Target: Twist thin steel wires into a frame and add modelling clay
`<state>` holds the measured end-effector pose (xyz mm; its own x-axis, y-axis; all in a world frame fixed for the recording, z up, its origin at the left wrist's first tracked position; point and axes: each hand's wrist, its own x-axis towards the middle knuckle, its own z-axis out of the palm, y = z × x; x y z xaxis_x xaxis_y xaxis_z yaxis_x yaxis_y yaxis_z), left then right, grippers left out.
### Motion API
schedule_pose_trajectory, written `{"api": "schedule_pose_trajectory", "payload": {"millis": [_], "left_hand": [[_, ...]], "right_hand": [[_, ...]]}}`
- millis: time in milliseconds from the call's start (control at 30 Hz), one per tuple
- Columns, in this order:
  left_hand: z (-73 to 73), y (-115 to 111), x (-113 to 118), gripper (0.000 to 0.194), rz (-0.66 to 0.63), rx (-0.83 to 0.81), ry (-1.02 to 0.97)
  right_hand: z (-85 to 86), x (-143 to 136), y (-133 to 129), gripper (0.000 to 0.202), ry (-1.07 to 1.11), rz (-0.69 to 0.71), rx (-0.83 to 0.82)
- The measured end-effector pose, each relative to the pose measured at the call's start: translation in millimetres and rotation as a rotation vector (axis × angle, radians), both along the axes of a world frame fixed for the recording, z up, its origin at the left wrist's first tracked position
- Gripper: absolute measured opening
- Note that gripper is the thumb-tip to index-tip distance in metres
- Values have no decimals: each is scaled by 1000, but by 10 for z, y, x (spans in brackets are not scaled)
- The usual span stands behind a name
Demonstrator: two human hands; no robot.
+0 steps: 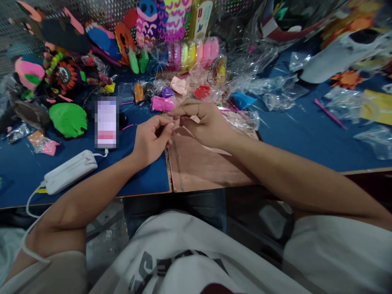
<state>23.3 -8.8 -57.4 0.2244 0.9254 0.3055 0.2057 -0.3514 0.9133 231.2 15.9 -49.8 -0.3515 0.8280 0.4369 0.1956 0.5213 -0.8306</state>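
Over the left edge of a bare brown board point(211, 171), my two hands meet at the fingertips. My left hand point(152, 138) is closed in a pinch, thumb against forefinger. My right hand point(206, 122) reaches in from the right, its forefinger stretched toward the left fingertips and its thumb bent beneath. Whatever lies between the fingers is too small to make out. Just beyond the fingertips lies a bright pink packet of clay point(163, 103), with a purple lump point(167, 92) and a red piece point(202, 92) behind it.
A phone point(106, 122) lies left of my hands, cabled to a white power bank point(71, 171). Green clay point(67, 119) and several modelled figures crowd the left. Bagged coloured clay point(192, 55) stands behind. A pink stick point(330, 114) and clear wrappers point(378, 141) lie right.
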Motion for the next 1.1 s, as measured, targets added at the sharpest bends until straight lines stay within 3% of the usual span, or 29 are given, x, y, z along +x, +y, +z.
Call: {"api": "schedule_pose_trajectory", "payload": {"millis": [200, 467, 867, 1000, 1100], "left_hand": [[-20, -10, 26, 44, -10, -93, -49], [-20, -22, 33, 50, -64, -66, -26], [1, -5, 76, 58, -104, -184, -113], [-48, 24, 46, 55, -85, -112, -160], [-78, 36, 14, 51, -92, -71, -141]], "right_hand": [[25, 37, 37, 21, -31, 36, 147], [3, 1, 43, 13, -32, -120, 119], [-23, 95, 94, 45, -131, -201, 326], [25, 127, 115, 58, -80, -101, 140], [36, 155, 154, 55, -85, 95, -125]]}}
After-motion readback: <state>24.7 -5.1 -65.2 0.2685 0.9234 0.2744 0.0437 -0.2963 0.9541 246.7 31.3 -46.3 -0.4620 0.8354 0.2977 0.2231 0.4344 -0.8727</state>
